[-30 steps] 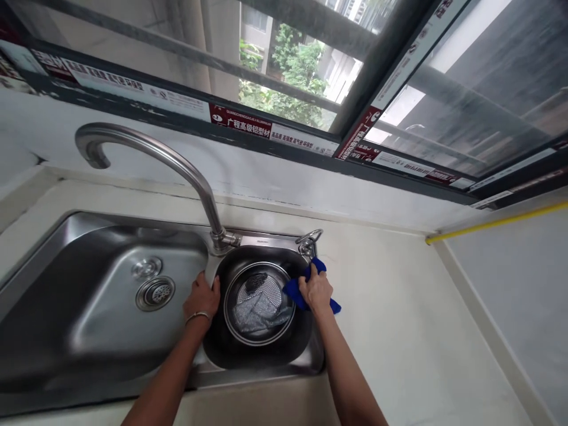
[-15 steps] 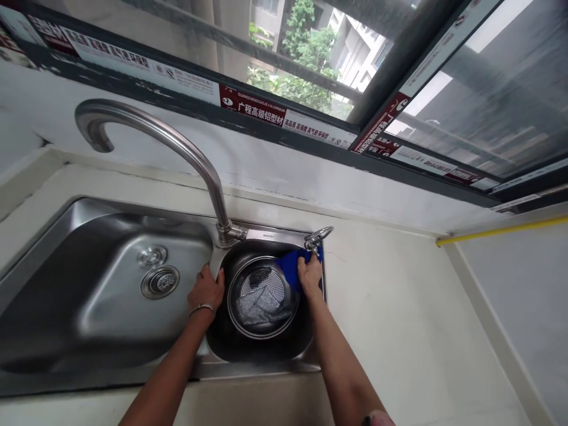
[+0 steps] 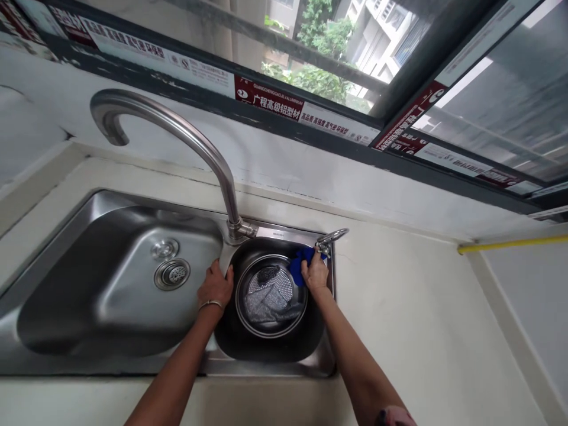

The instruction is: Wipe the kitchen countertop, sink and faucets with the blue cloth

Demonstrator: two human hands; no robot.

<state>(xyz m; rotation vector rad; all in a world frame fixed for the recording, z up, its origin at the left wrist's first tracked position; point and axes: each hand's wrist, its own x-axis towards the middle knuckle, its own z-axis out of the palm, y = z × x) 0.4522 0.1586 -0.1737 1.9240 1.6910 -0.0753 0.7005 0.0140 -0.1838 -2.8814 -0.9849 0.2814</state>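
Note:
My right hand (image 3: 316, 273) is closed on a blue cloth (image 3: 299, 266) at the back right corner of the small basin. The cloth is bunched against a chrome fitting with a loop-shaped top (image 3: 331, 238), and the fingertips are partly hidden there. Over the divider (image 3: 227, 255) between the two basins rests my left hand (image 3: 216, 285), its thumb apart from the fingers and nothing in it. A round metal pan or strainer with a perforated bottom (image 3: 271, 336) sits in the small basin (image 3: 257, 353). Inside it lie a grey, glittery cloth (image 3: 268, 303) and a small dark piece (image 3: 268, 273).
A curved steel faucet (image 3: 195, 139) arches over the large basin (image 3: 128, 284), which has a drain (image 3: 173, 274). Pale countertop (image 3: 399, 307) extends to the right. Behind stand a white wall and a dark window frame (image 3: 204, 89). A yellow pipe (image 3: 510, 244) runs along the right wall.
The whole view has shifted, so the sink appears slightly further right. The blue cloth looks more bunched under my right hand at the chrome fitting. My left hand stays on the divider.

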